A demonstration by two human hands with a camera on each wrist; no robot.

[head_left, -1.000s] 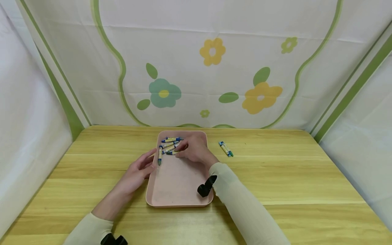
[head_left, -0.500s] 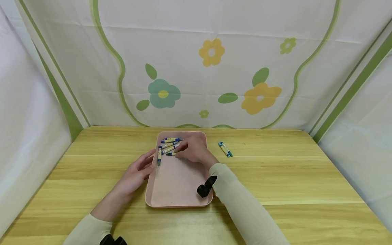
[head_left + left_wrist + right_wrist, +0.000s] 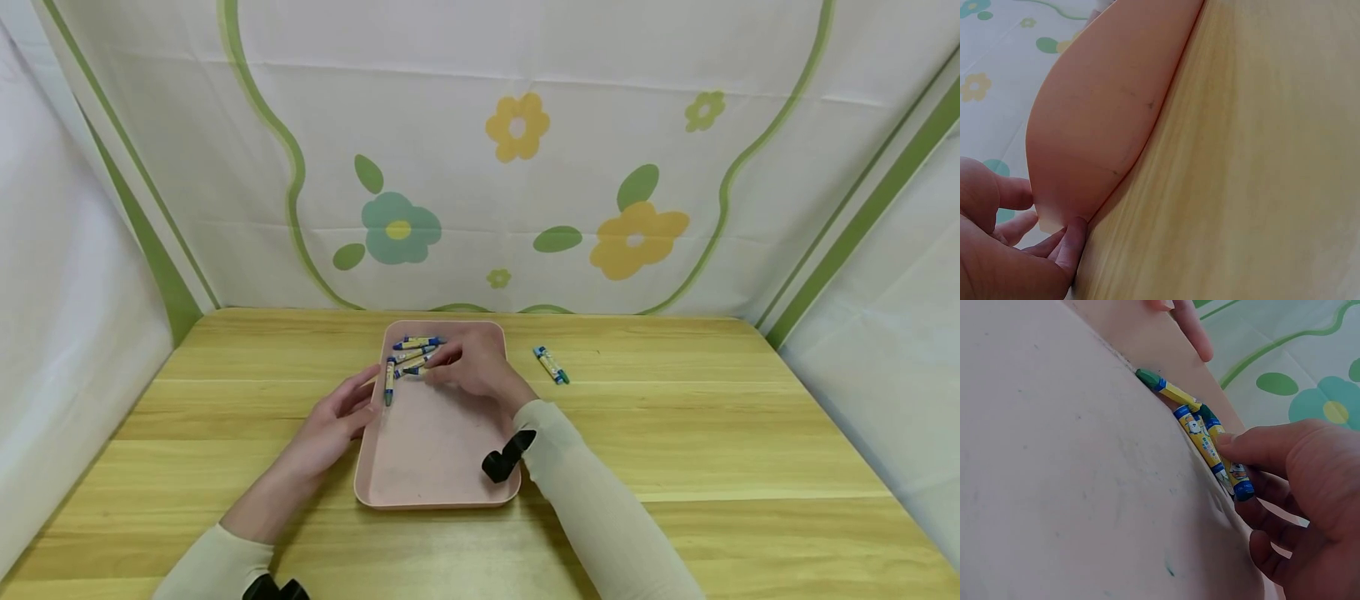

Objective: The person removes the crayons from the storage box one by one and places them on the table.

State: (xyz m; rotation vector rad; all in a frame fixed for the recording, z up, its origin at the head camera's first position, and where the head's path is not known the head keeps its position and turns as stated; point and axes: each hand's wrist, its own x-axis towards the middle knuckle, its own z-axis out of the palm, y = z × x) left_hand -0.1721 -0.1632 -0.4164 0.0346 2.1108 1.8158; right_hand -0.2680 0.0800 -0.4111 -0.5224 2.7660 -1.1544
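A pink tray point(image 3: 435, 450) lies on the wooden table point(image 3: 712, 433). Several yellow-and-blue crayons point(image 3: 408, 354) are bunched in its far left corner. My right hand point(image 3: 472, 367) reaches into the tray from the right, and its curled fingers point(image 3: 1260, 447) hold the near end of one crayon point(image 3: 1207, 447) beside the pile. The left hand point(image 3: 337, 417) is at the tray's left rim. In the left wrist view its thumb point(image 3: 1016, 190) and fingers point(image 3: 1072, 240) lie on either side of the tray's rim point(image 3: 1054, 206).
Two more crayons point(image 3: 551, 365) lie side by side on the table right of the tray. Cloth walls with a flower print point(image 3: 637, 233) close in the back and both sides. A black wrist strap point(image 3: 506, 457) hangs over the tray's near right corner.
My right hand has slid the crayon it holds a little to the left, up against the other crayons. The left hand has stayed at the tray's rim.
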